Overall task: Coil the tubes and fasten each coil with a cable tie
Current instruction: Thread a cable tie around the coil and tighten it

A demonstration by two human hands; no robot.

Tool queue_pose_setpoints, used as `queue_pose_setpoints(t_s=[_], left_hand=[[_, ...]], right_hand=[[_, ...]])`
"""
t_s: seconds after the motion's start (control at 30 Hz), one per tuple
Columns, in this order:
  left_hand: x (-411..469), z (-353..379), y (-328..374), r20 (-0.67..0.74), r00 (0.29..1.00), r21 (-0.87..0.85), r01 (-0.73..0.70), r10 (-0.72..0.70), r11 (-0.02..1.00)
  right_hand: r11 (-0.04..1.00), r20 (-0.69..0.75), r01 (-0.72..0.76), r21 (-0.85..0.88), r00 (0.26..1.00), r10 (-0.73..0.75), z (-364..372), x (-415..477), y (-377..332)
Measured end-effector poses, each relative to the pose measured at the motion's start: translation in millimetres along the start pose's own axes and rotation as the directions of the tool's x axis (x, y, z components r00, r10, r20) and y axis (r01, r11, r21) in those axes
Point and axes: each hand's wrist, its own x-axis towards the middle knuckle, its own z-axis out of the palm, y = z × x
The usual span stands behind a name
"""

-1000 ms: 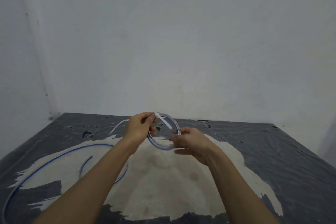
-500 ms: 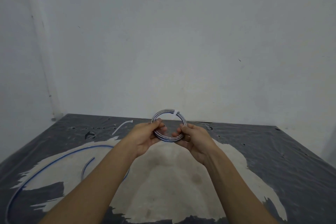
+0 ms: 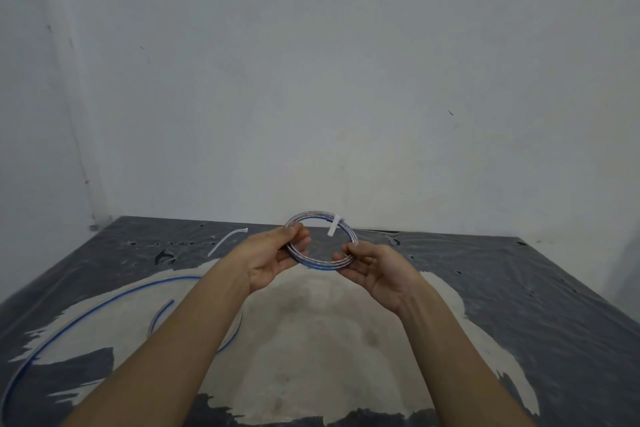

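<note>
A small coil of clear tube with a blue stripe (image 3: 320,218) is held up above the table, a white cable tie (image 3: 334,225) wrapped round its upper right side. My left hand (image 3: 273,256) pinches the coil's left side. My right hand (image 3: 375,269) pinches its lower right side, palm turned up. A second, loose tube with a blue stripe (image 3: 86,312) lies in a wide arc on the table at the left, partly hidden by my left forearm. A spare white cable tie (image 3: 227,240) lies on the table behind my left hand.
The table (image 3: 519,305) is covered with a worn dark sheet that has a large pale bare patch in the middle. White walls stand close behind and at the left.
The tie's loose end, held by my left hand a second ago, now sits snug on the coil. Both hands have shifted to the coil's sides and turned it upright, a little higher.
</note>
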Motion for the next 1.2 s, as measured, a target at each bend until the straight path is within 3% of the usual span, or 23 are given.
queue_pose_setpoints(t_s=[0.17, 0.5, 0.6, 0.73, 0.9, 1.1, 1.2], left_hand=[[-3.1, -1.8, 2.8, 0.022, 0.997, 0.003, 0.072, -0.072, 0.997], [-8.6, -5.4, -7.3, -0.032, 0.996, 0.468, 0.084, -0.079, 0.88], [-10.0, 1.5, -3.8, 0.015, 0.998, 0.669, -0.06, 0.067, 0.74], [-7.7, 12.3, -5.8, 0.143, 0.969, 0.716, -0.241, 0.201, 0.655], [-4.7, 13.2, -12.0, 0.165, 0.946, 0.688, -0.314, 0.28, 0.654], [-1.7, 17.0, -17.1, 0.177, 0.89, 0.761, -0.395, 0.421, 0.514], [0.2, 20.1, -18.8, 0.182, 0.87, 0.753, -0.423, 0.458, 0.504]], right_hand=[[1.0, 0.011, 0.011, -0.019, 1.0, -0.011, -4.3, 0.7, 6.4], [0.928, 0.027, 0.152, -0.341, 0.988, -0.152, 2.3, 2.3, 1.6], [0.907, 0.055, 0.165, -0.388, 0.986, -0.155, 2.6, 3.0, 3.0], [0.895, 0.104, 0.181, -0.407, 0.983, -0.151, 6.4, 1.5, 7.0], [0.881, 0.087, 0.195, -0.431, 0.981, -0.174, 7.3, -1.9, 8.1], [0.852, 0.053, 0.242, -0.463, 0.968, -0.246, 12.1, -0.6, 8.4], [0.837, 0.032, 0.255, -0.483, 0.961, -0.275, 14.3, 0.3, 6.5]])
